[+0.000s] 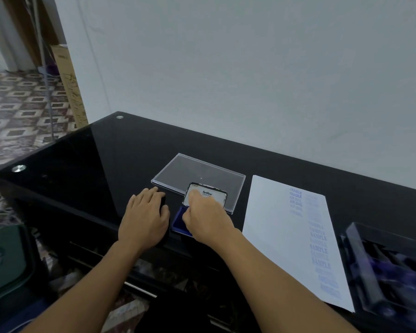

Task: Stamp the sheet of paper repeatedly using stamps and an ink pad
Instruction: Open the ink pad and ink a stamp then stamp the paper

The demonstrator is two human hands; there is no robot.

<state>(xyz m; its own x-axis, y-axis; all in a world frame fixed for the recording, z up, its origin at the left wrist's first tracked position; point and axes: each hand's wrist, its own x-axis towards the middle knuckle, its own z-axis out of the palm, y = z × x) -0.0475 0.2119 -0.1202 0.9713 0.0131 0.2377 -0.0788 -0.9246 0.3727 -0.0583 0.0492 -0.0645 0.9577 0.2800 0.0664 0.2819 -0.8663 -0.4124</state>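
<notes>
One hard push from my right hand (207,217), fingers curled round something hidden, could skid the ink pad (178,221) beneath them; left hand (144,217) lies flat.

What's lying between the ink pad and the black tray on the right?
The stamped sheet of paper lies between ink pad and tray, in the head view.

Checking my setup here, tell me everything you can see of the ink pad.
The ink pad is a rectangular case lying open on the black glass table, left of the sheet of paper. Its base holds a deep blue pad. The lid stands tilted back, dark shiny rim, white Artline label inside, before a clear plastic cover. The right hand covers most of the base, fingers curled down; what it holds is hidden. The left hand rests beside it.
</notes>
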